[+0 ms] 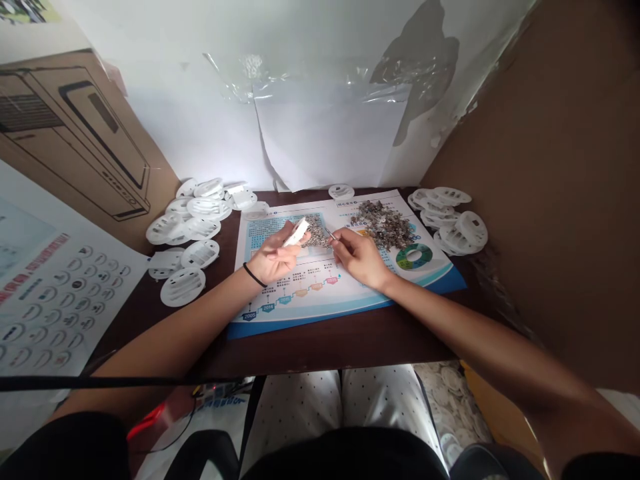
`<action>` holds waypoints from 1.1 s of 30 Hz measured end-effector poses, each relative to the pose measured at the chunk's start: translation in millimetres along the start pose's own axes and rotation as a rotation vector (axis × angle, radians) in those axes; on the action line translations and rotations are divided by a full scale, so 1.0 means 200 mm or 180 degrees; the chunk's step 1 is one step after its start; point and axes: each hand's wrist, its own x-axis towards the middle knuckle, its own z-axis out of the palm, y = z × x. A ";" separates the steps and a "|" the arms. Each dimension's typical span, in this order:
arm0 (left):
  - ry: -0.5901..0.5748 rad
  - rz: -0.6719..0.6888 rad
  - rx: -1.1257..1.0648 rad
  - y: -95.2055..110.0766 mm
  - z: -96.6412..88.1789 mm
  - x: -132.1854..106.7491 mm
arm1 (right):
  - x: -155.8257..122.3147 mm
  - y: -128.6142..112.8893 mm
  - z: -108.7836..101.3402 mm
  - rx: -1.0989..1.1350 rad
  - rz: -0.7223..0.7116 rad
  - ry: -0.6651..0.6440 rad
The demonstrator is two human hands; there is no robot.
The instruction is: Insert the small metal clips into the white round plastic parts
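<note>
My left hand (277, 258), with a black band at the wrist, is closed on a round white plastic part (297, 232), held tilted above the printed sheet. My right hand (361, 257) pinches a thin metal tool, seemingly tweezers (330, 234), its tip pointing left toward the white part, a small gap apart. Beneath and between the hands lies a spread of tiny metal pieces (317, 233). A bigger heap of small dark and silvery metal parts (385, 225) sits just beyond my right hand. What the tool's tip holds, if anything, is too small to tell.
Similar white discs are piled at the left (200, 210) and right (453, 217), and one disc (342, 192) lies at the back. The printed sheet (310, 310) covers the middle of the dark table (320, 353). Cardboard walls (540, 187) flank both sides; a white wall (320, 133) closes the back.
</note>
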 end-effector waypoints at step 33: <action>0.0677 0.0597 0.1588 -0.08 0.17 -0.05 | 0.01 0.02 0.00 -0.0321 -0.0022 -0.0190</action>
